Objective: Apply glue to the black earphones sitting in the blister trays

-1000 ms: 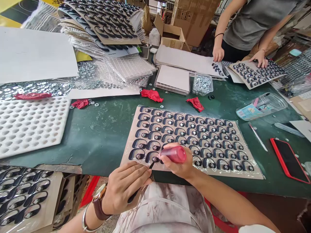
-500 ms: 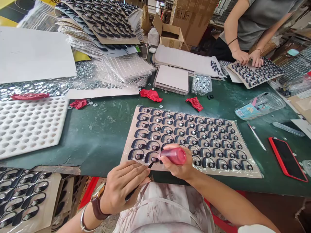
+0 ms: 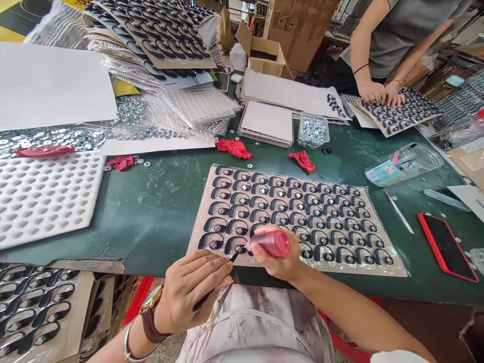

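Pinched in my left hand (image 3: pixel 196 285) is a pair of black tweezers (image 3: pixel 235 255), its tip at a black hook-shaped piece in the near row. My right hand (image 3: pixel 282 267) is closed around a small red squeeze bottle (image 3: pixel 273 243), tilted so its nozzle points left, close to the tweezer tip. Whether nozzle and piece touch, I cannot tell. Both hands are at the near edge of a beige card (image 3: pixel 196 247) covered in rows of black curved pieces (image 3: pixel 215 244) with shiny round centres. The right hand covers some of them.
Red crumpled scraps (image 3: pixel 234 148), a box of metal discs (image 3: pixel 313 131) and a clear jar lying on its side (image 3: pixel 408 164) surround the card. A red-cased phone (image 3: pixel 448 247) lies right. A white holed board (image 3: pixel 49 196) is left. A co-worker's hands (image 3: pixel 381 94) touch another card.
My hands, the tweezers and the bottle stay almost in place. The co-worker's hands have shifted slightly on the far card.
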Tool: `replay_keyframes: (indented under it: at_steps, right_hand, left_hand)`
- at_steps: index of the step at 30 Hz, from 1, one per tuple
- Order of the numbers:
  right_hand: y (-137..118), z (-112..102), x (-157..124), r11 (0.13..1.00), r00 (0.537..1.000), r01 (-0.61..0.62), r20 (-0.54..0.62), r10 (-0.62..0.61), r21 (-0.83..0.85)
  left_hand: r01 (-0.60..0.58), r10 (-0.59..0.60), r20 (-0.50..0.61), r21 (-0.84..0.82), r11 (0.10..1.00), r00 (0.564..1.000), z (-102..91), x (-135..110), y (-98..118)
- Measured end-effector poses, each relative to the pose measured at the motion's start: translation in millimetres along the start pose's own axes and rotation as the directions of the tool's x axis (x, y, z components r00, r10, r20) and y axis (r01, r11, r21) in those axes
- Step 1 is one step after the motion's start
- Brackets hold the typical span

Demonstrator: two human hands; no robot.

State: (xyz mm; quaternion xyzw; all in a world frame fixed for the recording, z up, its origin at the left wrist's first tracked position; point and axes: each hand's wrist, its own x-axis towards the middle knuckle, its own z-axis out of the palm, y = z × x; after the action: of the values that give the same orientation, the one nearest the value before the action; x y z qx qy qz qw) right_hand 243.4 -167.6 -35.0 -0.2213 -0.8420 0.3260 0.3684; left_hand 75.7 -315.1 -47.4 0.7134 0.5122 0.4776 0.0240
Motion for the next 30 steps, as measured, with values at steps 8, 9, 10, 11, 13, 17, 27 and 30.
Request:
replay_keyframes:
  at_steps: [8,9,10,11,13,17,27,30]
  right_hand:
    - [-0.6,-0.4,1.2,1.0,1.0,0.013,0.001,-0.013,0.002]
    - [-0.5,-0.5,0.9,1.0,1.0,0.015,0.005,-0.015,0.011]
    - [-0.2,-0.5,0.5,1.0,1.0,0.016,0.012,-0.016,0.023]
    - [0.2,-0.4,-0.2,0.999,1.0,0.016,0.017,-0.017,0.036]
    - [1.5,0.1,-1.8,0.998,1.0,0.018,0.023,-0.019,0.053]
    - [3.4,1.8,-3.0,0.997,0.999,0.051,0.01,-0.052,0.052]
    - [5.7,5.3,-4.1,0.997,0.998,0.028,0.056,-0.032,0.078]
    - [5.4,3.3,-5.4,0.996,0.999,0.023,0.042,-0.027,0.09]
  left_hand:
    - [0.049,-0.049,-0.004,-0.053,0.997,0.999,-0.8,1.6,-3.8]
    - [0.055,-0.055,-0.004,-0.06,0.997,0.998,-0.9,1.6,-4.3]
    - [0.059,-0.06,-0.007,-0.065,0.996,0.998,-1.0,1.6,-4.8]
    - [0.063,-0.064,-0.009,-0.068,0.996,0.998,-1.1,1.7,-5.2]
    - [0.065,-0.067,-0.018,-0.071,0.995,0.998,-1.3,1.9,-6.2]
    - [0.079,-0.08,-0.009,-0.101,0.992,0.997,-1.7,3.0,-8.3]
    - [0.202,-0.196,0.055,-0.144,0.969,0.979,-8.8,9.7,-14.6]
    - [0.236,-0.228,0.066,-0.148,0.96,0.971,-9.5,9.2,-16.6]
